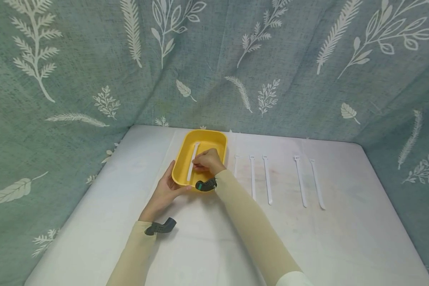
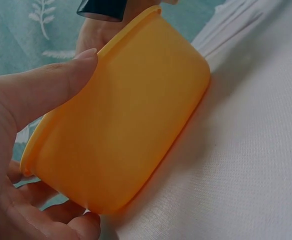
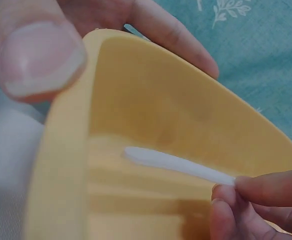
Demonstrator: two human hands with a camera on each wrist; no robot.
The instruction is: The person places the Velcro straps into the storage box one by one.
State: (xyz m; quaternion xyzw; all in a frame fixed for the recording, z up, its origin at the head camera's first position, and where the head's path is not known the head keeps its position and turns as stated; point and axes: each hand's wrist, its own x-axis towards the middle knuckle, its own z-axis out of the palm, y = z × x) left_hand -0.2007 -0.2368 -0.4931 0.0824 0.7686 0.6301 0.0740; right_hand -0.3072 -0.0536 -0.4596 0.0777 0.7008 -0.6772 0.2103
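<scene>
A yellow rectangular plastic tub [image 1: 175,171] stands at the back left of the white-covered table. My left hand [image 1: 164,193] grips its near left corner. In the left wrist view the thumb [image 2: 61,87] lies over the rim while the other fingers wrap the side. Inside the tub, my right hand [image 1: 208,161] pinches a flat white plastic strip [image 1: 191,171] between thumb and fingertips. The strip has a small wider head at its far end and a rounded near end. Low in the tub, the rounded end [image 3: 146,156] points toward the near wall.
Right of the tub, several similar white strips lie spaced out lengthwise, including one strip [image 1: 266,178] near the middle and another strip [image 1: 318,184] farthest right. My right forearm partly covers the nearest one. A green leaf-patterned cloth [image 1: 214,79] hangs behind the table and at both sides.
</scene>
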